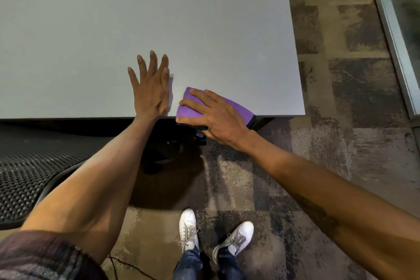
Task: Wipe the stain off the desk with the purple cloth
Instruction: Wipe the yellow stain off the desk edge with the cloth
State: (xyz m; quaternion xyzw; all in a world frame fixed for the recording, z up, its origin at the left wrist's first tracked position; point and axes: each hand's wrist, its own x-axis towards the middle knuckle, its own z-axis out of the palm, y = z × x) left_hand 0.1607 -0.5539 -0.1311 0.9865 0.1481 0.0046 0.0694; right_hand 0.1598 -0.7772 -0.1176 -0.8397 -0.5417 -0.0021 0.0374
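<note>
Right hand [213, 116] presses and half-hides purple cloth [193, 109] at desk [159, 18] edge; left hand [151, 88] lies flat, empty.

Single head-worn wide view, looking steeply down, close over desk [159, 18] edge and floor [341, 143]

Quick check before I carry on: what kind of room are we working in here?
Most likely an office. A plain grey desk stands on patterned carpet tiles, a black mesh chair sits beside it, and a glass partition runs along the right.
</note>
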